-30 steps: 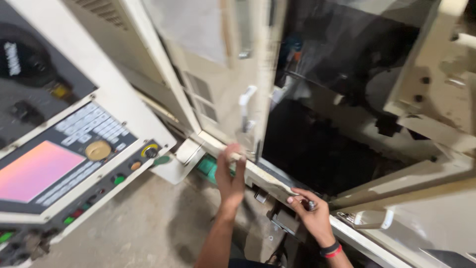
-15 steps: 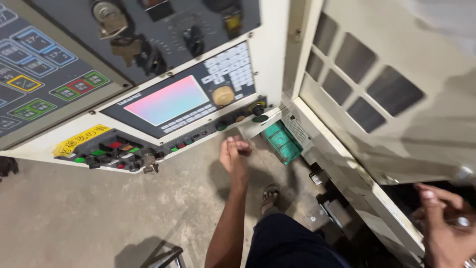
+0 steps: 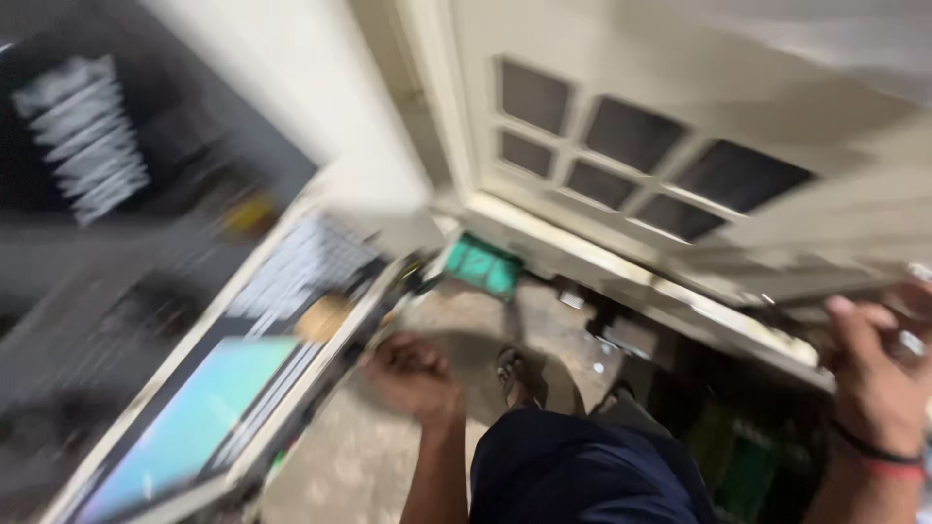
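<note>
Left hand [image 3: 413, 374]: we hold it low at the lower edge of the control panel [image 3: 194, 388], fingers curled into a loose fist. The blur hides whether it grips anything or touches the panel edge; we cannot tell.

Right hand [image 3: 874, 369]: we raise it at the right border of the view, fingers bent over the lower rim of the cream machine door [image 3: 680, 291]. A small pale object shows at the fingertips, too smeared to name. A dark band and a red band sit on the wrist.

Control panel: tilted, at our left, carrying a bright screen [image 3: 189, 427] in blue-green tones, a pale keypad [image 3: 296, 267] above it and a round yellowish knob [image 3: 320, 315] between them.

Machine door: cream, with six dark rectangular window panes [image 3: 621, 165] in two rows, filling the upper right.

Green block [image 3: 482, 267]: set at the foot of the machine, between panel and door, well apart from both hands.

Floor [image 3: 359, 456]: grey concrete; our sandalled feet [image 3: 513, 374] and dark trousers [image 3: 582, 466] show below.
</note>
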